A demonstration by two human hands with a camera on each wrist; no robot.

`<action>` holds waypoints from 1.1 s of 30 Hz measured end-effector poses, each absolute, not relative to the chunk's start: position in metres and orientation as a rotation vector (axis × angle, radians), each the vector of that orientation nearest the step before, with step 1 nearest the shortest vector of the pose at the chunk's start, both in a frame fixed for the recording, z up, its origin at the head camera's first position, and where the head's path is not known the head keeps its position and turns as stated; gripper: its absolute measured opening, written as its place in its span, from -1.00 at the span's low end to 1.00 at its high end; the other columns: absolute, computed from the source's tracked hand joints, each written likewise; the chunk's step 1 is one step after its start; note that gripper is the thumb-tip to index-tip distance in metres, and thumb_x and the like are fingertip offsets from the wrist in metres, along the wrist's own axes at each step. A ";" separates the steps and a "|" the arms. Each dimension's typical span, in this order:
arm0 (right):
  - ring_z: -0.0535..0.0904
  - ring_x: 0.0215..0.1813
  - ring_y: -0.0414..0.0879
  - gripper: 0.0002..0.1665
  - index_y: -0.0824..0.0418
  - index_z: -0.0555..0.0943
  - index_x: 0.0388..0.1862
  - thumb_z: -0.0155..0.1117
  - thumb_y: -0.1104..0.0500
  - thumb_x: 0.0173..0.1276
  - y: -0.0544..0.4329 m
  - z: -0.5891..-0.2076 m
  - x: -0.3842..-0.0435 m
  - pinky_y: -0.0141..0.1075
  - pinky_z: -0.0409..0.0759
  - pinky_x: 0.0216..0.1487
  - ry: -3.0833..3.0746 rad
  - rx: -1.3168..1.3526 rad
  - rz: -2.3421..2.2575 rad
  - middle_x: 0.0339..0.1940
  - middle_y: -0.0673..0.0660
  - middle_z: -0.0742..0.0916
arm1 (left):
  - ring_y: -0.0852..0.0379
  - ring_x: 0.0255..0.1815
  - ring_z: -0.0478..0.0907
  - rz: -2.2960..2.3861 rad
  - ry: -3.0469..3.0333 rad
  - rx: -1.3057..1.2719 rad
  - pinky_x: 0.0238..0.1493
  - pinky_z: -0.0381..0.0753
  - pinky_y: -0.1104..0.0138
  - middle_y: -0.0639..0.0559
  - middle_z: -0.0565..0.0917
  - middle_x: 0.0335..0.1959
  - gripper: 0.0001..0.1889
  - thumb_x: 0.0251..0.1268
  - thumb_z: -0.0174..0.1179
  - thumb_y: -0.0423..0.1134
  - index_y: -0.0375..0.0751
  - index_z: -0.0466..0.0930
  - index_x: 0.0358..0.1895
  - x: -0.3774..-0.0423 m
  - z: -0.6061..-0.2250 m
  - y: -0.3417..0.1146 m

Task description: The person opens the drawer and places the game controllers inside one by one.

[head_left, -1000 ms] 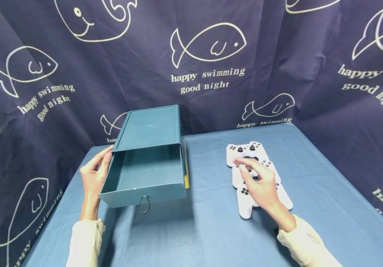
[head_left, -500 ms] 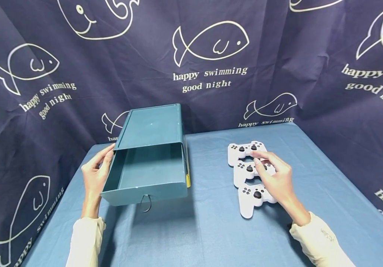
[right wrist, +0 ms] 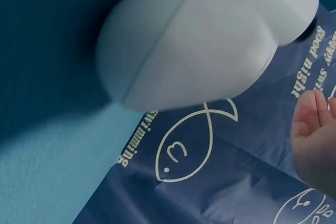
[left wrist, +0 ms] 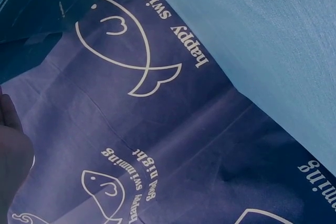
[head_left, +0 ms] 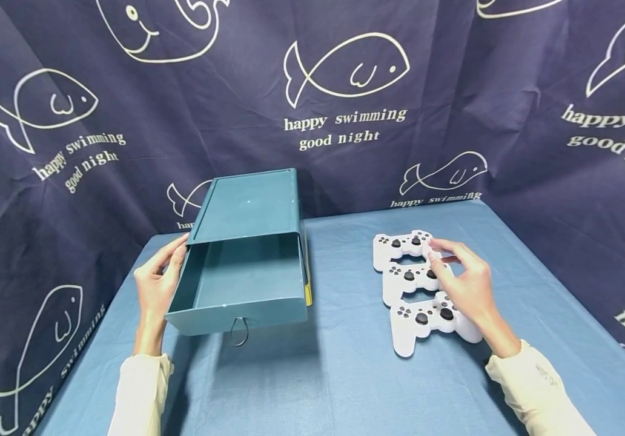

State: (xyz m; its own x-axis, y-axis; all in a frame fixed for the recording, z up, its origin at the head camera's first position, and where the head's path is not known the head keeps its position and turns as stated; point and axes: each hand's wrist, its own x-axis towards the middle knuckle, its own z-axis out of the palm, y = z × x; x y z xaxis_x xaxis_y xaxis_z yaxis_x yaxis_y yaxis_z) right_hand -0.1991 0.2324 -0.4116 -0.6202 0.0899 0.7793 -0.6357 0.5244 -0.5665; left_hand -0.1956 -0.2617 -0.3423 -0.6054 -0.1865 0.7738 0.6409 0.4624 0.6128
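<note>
A teal drawer box (head_left: 247, 206) stands at the left with its drawer (head_left: 236, 318) pulled out; the drawer's inside is bare and a thin ring pull hangs on its front. My left hand (head_left: 155, 281) rests its fingertips at the box's left side, some hidden behind the edge. On the right lie three white game controllers in a row: the back one (head_left: 382, 247), the middle one (head_left: 396, 284) and the front one (head_left: 402, 333). Over their right ends is my right hand (head_left: 467, 284), fingers loosely bent, holding nothing. A controller's rounded grip (right wrist: 184, 51) fills much of the right wrist view.
A blue cloth (head_left: 345, 375) covers the table. Dark blue curtain (head_left: 345, 175) with fish prints hangs behind and at both sides. Something yellow (head_left: 308, 295) shows along the drawer box's right side. The drawer's front juts out above the cloth, casting a shadow.
My right hand has drawn to the right from above the controllers, uncovering more of them. My left hand stays at the drawer box. The head view has shifted slightly.
</note>
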 end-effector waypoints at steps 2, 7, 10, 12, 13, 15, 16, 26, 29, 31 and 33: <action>0.60 -0.13 -0.47 -0.61 0.37 0.74 0.05 0.42 0.54 0.23 0.236 -0.412 -0.201 -0.56 0.49 -0.06 -1.997 0.424 1.155 -0.06 0.26 0.79 | 0.48 -0.22 0.64 -1.243 -1.877 -0.383 -0.19 0.50 0.56 0.24 0.76 -0.16 -0.77 0.41 0.21 -0.59 -0.57 0.69 0.06 -0.196 -0.343 -0.262; 0.61 -0.07 -0.44 -0.62 0.35 0.73 0.09 0.41 0.50 0.29 0.244 -0.412 -0.208 -0.50 0.53 -0.04 -2.055 0.387 1.180 -0.03 0.27 0.79 | 0.48 -0.23 0.63 -1.242 -1.876 -0.386 -0.19 0.50 0.56 0.25 0.76 -0.17 -0.77 0.41 0.22 -0.59 -0.56 0.70 0.06 -0.197 -0.343 -0.264; 0.61 -0.03 -0.41 -0.62 0.38 0.72 0.11 0.40 0.48 0.31 0.248 -0.414 -0.212 -0.51 0.52 -0.03 -2.069 0.373 1.197 -0.03 0.31 0.78 | 0.48 -0.23 0.63 -1.242 -1.875 -0.387 -0.18 0.49 0.56 0.27 0.75 -0.16 -0.76 0.41 0.22 -0.59 -0.55 0.70 0.07 -0.198 -0.344 -0.264; 0.62 -0.03 -0.40 -0.63 0.40 0.71 0.11 0.39 0.48 0.31 0.249 -0.415 -0.215 -0.54 0.51 -0.03 -2.077 0.364 1.206 -0.03 0.34 0.78 | 0.48 -0.23 0.62 -1.238 -1.876 -0.389 -0.18 0.49 0.56 0.27 0.75 -0.16 -0.76 0.40 0.22 -0.59 -0.55 0.70 0.07 -0.198 -0.343 -0.264; 0.62 -0.03 -0.41 -0.63 0.41 0.71 0.11 0.39 0.48 0.32 0.251 -0.416 -0.216 -0.55 0.50 -0.03 -2.083 0.359 1.207 -0.02 0.36 0.77 | 0.48 -0.23 0.62 -1.236 -1.876 -0.391 -0.17 0.49 0.56 0.26 0.75 -0.15 -0.76 0.40 0.22 -0.59 -0.55 0.70 0.07 -0.198 -0.343 -0.264; 0.62 -0.02 -0.41 -0.64 0.41 0.70 0.12 0.38 0.46 0.33 0.252 -0.417 -0.218 -0.56 0.49 -0.03 -2.099 0.345 1.209 -0.01 0.36 0.77 | 0.48 -0.22 0.62 -1.230 -1.877 -0.391 -0.15 0.48 0.56 0.25 0.75 -0.14 -0.76 0.40 0.22 -0.60 -0.56 0.70 0.06 -0.198 -0.343 -0.264; 0.62 -0.02 -0.41 -0.64 0.40 0.70 0.12 0.38 0.45 0.34 0.253 -0.417 -0.219 -0.56 0.50 -0.03 -2.112 0.333 1.207 -0.01 0.35 0.77 | 0.48 -0.23 0.61 -1.226 -1.877 -0.391 -0.15 0.48 0.56 0.24 0.75 -0.14 -0.76 0.39 0.22 -0.60 -0.57 0.69 0.06 -0.198 -0.343 -0.264; 0.60 -0.01 -0.36 -0.64 0.41 0.66 0.17 0.36 0.32 0.43 0.262 -0.421 -0.232 -0.54 0.50 -0.01 -2.245 0.268 1.180 0.05 0.34 0.75 | 0.49 -0.20 0.63 -1.230 -1.867 -0.399 -0.16 0.48 0.56 0.25 0.75 -0.13 -0.77 0.39 0.22 -0.61 -0.60 0.68 0.05 -0.198 -0.343 -0.264; 0.54 -0.01 -0.50 -0.62 0.42 0.65 0.18 0.36 0.30 0.44 0.266 -0.422 -0.238 -0.55 0.49 -0.02 -2.269 0.256 1.171 0.07 0.35 0.74 | 0.48 -0.19 0.64 -1.236 -1.860 -0.404 -0.16 0.48 0.56 0.24 0.75 -0.14 -0.77 0.39 0.21 -0.62 -0.61 0.68 0.05 -0.198 -0.343 -0.264; 0.50 -0.01 -0.56 -0.61 0.41 0.64 0.19 0.36 0.27 0.45 0.268 -0.423 -0.240 -0.55 0.49 -0.01 -2.291 0.245 1.172 0.08 0.35 0.74 | 0.49 -0.20 0.64 -1.234 -1.860 -0.408 -0.16 0.49 0.56 0.25 0.75 -0.14 -0.77 0.38 0.21 -0.63 -0.61 0.68 0.05 -0.199 -0.343 -0.264; 0.49 -0.02 -0.58 -0.59 0.41 0.63 0.21 0.36 0.25 0.46 0.270 -0.423 -0.242 -0.55 0.49 -0.01 -2.314 0.232 1.177 0.08 0.36 0.74 | 0.49 -0.20 0.63 -1.233 -1.859 -0.412 -0.16 0.48 0.57 0.24 0.75 -0.13 -0.77 0.38 0.21 -0.64 -0.61 0.68 0.04 -0.199 -0.343 -0.264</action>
